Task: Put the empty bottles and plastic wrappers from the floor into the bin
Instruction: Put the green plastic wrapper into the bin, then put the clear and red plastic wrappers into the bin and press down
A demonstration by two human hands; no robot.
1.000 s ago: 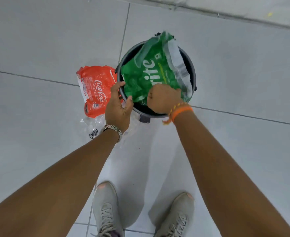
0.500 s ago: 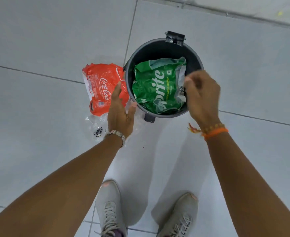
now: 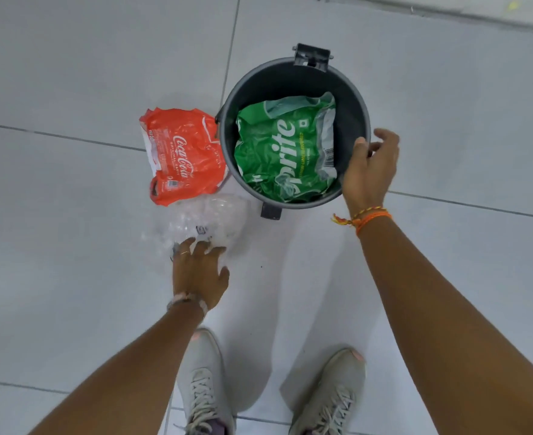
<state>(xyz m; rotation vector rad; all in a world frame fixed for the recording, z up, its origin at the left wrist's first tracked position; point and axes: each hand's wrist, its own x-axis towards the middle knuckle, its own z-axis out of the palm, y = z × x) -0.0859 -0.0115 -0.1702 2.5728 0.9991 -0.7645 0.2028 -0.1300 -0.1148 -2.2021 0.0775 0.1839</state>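
Observation:
A dark grey round bin (image 3: 349, 89) stands on the tiled floor, and a green Sprite wrapper (image 3: 277, 152) lies inside it. Against the bin's left side a red Coca-Cola wrapper (image 3: 180, 155) lies on the floor. Just below that one is a crumpled clear plastic wrapper (image 3: 208, 218). My left hand (image 3: 199, 271) reaches down with fingers spread, its fingertips touching the clear wrapper's near edge. At the bin's right rim my right hand (image 3: 368, 171) hovers open and holds nothing.
My two light grey shoes (image 3: 205, 381) stand on the white tiles below the bin. A small black pedal (image 3: 270, 211) sticks out at the bin's front, and a hinge bracket (image 3: 312, 56) sits at its back. A wall edge runs along the top.
The right hand pushed the green wrapper down into the bin, let go and drew back to the right rim. The left hand left the bin's rim and dropped to the clear wrapper.

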